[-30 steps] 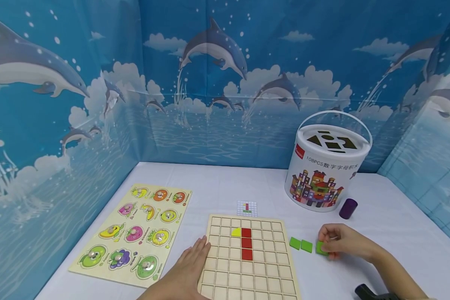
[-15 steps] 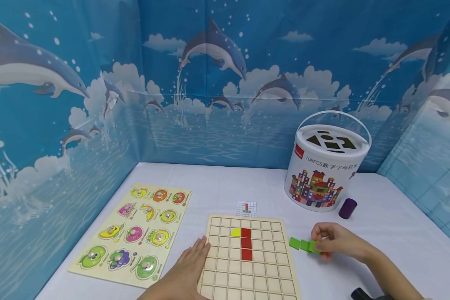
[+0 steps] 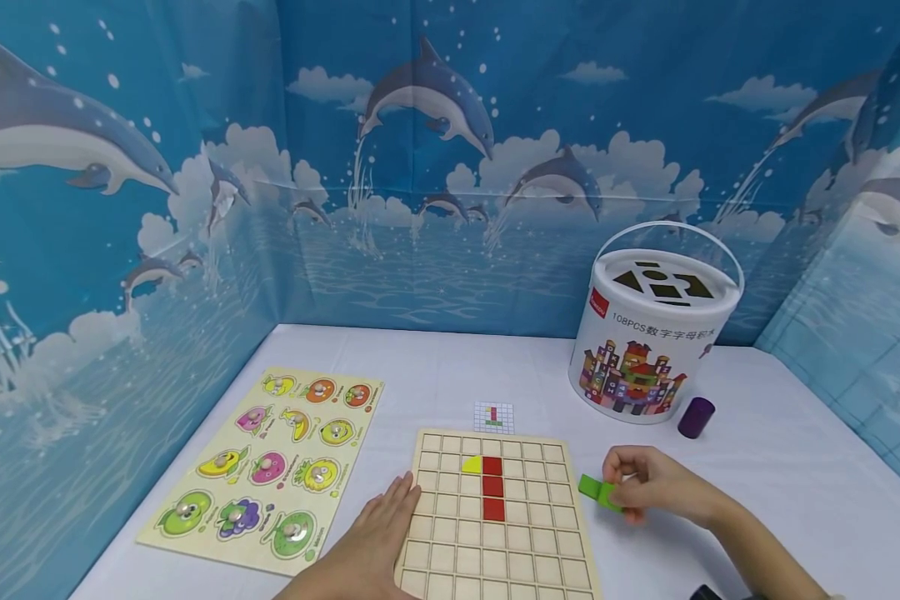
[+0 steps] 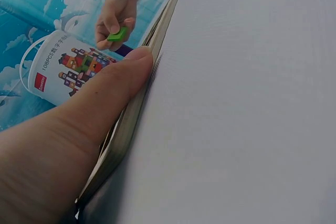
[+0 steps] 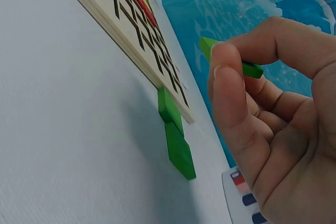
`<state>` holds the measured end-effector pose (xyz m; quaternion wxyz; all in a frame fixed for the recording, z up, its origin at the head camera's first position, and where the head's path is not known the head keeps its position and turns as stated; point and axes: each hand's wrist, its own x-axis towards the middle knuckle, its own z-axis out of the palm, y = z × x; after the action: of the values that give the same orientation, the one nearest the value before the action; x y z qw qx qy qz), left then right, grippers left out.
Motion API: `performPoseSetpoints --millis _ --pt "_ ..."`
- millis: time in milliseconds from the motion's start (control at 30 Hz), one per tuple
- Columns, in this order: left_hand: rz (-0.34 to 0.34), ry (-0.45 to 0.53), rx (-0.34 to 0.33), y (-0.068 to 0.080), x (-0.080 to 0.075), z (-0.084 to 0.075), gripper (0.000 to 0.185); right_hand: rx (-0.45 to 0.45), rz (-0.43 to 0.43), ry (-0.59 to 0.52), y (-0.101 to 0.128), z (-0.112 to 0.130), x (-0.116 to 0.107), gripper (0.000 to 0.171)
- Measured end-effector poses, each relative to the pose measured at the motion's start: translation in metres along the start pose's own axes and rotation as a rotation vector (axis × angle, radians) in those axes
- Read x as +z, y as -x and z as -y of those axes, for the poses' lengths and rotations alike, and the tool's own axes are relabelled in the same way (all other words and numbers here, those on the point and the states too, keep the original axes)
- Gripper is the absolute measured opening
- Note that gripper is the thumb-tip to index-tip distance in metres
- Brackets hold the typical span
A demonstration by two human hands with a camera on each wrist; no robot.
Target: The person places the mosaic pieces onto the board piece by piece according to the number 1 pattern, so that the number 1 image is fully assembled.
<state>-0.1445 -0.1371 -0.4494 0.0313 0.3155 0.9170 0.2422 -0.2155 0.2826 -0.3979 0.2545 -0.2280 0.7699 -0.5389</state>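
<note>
in the head view, the left hand (image 3: 375, 542) lies flat with straight fingers at the lower middle of the frame, pressing on the left edge of the wooden grid board (image 3: 495, 521), likely to keep it from sliding on the white counter (image 3: 435, 375). right of the board, the right hand (image 3: 648, 483) pinches a green tile (image 3: 609, 497), beside another green tile (image 3: 589, 486) lying at the board's edge. in the left wrist view, the thumb rests along the board's rim, and the far hand at the upper left holds the tile (image 4: 117, 35) raised. in the right wrist view, thumb and forefinger grip the tile (image 5: 231, 56) by its edges, lifted and held nearly level, its long axis running left-right across the frame; two green tiles (image 5: 176, 132) lie below on the counter.
</note>
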Motion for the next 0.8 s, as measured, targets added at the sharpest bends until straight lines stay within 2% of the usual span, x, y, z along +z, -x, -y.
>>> performPoseSetpoints --millis 800 --pt "-0.002 -0.016 0.001 0.001 -0.001 0.000 0.128 -0.120 0.107 -0.049 -0.026 0.020 0.035 0.019"
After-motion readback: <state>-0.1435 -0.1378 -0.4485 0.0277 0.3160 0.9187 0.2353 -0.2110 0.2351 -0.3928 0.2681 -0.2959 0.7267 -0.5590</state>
